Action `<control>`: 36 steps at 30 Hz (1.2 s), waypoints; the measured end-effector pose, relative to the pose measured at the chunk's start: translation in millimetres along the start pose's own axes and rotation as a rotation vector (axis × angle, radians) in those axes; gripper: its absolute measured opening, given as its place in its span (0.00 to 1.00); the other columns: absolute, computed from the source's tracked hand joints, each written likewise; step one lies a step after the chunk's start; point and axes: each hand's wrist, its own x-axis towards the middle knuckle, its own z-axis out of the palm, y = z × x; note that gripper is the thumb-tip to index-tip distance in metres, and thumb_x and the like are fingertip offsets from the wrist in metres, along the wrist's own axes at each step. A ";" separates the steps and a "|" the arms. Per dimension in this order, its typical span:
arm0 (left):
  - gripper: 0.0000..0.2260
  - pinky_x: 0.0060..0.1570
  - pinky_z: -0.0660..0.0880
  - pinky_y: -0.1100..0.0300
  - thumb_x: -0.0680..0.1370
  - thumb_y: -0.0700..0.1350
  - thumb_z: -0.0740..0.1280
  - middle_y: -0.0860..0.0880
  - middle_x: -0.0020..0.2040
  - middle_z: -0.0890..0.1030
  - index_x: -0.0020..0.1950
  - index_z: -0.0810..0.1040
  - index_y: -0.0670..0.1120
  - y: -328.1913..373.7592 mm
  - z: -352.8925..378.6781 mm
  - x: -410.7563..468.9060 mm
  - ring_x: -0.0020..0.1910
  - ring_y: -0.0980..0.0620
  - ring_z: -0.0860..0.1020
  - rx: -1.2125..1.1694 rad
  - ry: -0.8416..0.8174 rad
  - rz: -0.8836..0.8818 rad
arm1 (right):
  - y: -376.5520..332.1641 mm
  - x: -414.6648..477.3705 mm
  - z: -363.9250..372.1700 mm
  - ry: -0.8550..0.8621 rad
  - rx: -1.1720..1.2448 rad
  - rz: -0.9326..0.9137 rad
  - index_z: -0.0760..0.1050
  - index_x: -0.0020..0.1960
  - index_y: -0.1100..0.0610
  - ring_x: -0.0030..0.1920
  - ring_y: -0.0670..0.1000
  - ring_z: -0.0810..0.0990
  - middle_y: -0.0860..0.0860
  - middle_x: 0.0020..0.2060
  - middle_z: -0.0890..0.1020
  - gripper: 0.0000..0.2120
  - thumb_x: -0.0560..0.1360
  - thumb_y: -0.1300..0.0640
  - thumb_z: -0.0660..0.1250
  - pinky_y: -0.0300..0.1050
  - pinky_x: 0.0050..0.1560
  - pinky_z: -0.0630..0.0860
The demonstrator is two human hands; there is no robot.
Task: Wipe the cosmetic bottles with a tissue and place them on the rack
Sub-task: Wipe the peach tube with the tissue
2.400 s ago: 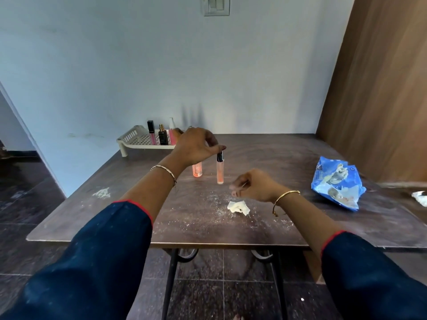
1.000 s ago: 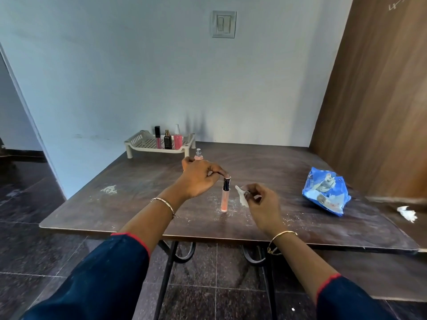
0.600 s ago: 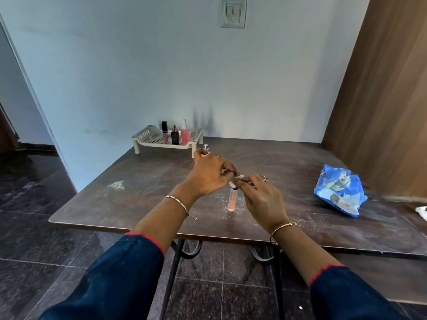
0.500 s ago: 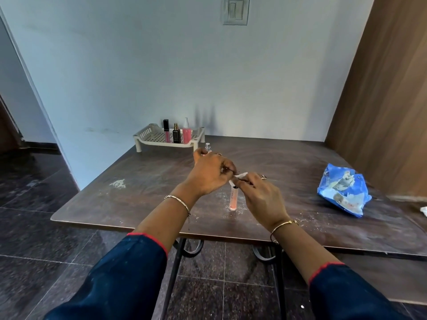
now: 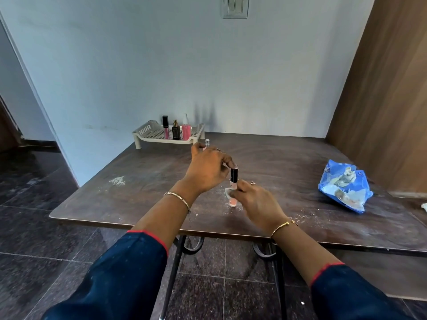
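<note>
1. Gloss tube (image 5: 233, 175), peach body with a black cap, is standing upright on the table (image 5: 147, 181), near the front edge, about centre.
2. Left hand (image 5: 208, 172) is pinching the tube's cap, thumb and forefinger clamped on the top, other fingers curled behind.
3. Right hand (image 5: 254, 199) is pressing a white tissue (image 5: 227, 192) against the tube's body, fingers curled tight on the tissue. The tube's middle is hidden; only its cap and base are showing.
4. Small clear spray bottle (image 5: 207, 143) is peeking out at 12 o'clock of the left hand, its body hidden.
5. Cream slotted rack (image 5: 147, 135) is sitting at 11 o'clock from the tube, at the table's back-left corner by the wall. It is holding three upright bottles in a row: a pink tube with black cap (image 5: 165, 127), a dark bottle with gold top (image 5: 175, 130), and a pink pump bottle (image 5: 186, 130).
6. Blue crumpled packet (image 5: 345, 188) is lying at 3 o'clock, well apart from the tube.
7. The table top is dark brown, and white powder is scattered around the tube's base. A white smear (image 5: 117, 180) is showing at 9 o'clock.
8. The room has a pale blue wall with a switch plate (image 5: 235, 6) at 12 o'clock, a wooden panel (image 5: 381, 88) at 2 o'clock, and a dark tiled floor (image 5: 34, 227).
</note>
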 end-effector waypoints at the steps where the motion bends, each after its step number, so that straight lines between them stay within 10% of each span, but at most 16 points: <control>1: 0.09 0.66 0.52 0.50 0.74 0.45 0.65 0.61 0.47 0.83 0.47 0.82 0.57 -0.4 0.1 -0.1 0.55 0.59 0.74 -0.001 0.000 0.001 | -0.6 -2.2 1.7 -0.011 0.015 -0.014 0.79 0.51 0.55 0.35 0.53 0.77 0.51 0.45 0.76 0.13 0.71 0.64 0.61 0.46 0.26 0.74; 8: 0.12 0.67 0.49 0.50 0.74 0.40 0.64 0.61 0.46 0.83 0.45 0.83 0.55 8.6 0.3 -1.4 0.56 0.60 0.74 -0.033 0.008 0.009 | -0.2 -9.1 9.6 -0.136 0.024 -0.032 0.79 0.47 0.53 0.30 0.52 0.76 0.51 0.47 0.73 0.22 0.58 0.71 0.74 0.45 0.23 0.75; 26: 0.13 0.66 0.51 0.49 0.72 0.36 0.63 0.58 0.44 0.82 0.41 0.82 0.53 10.7 -5.8 2.3 0.54 0.58 0.76 -0.050 -0.047 0.016 | -3.6 20.6 -29.7 0.205 -0.165 0.007 0.79 0.52 0.59 0.30 0.52 0.73 0.54 0.38 0.75 0.19 0.63 0.69 0.74 0.42 0.20 0.67; 36: 0.15 0.65 0.50 0.52 0.73 0.34 0.62 0.59 0.44 0.83 0.41 0.83 0.52 9.2 -1.0 1.2 0.53 0.60 0.76 -0.090 -0.008 0.004 | -6.8 -1.0 -6.4 -0.135 -0.189 -0.107 0.78 0.49 0.56 0.36 0.51 0.78 0.52 0.46 0.77 0.12 0.67 0.65 0.69 0.42 0.25 0.72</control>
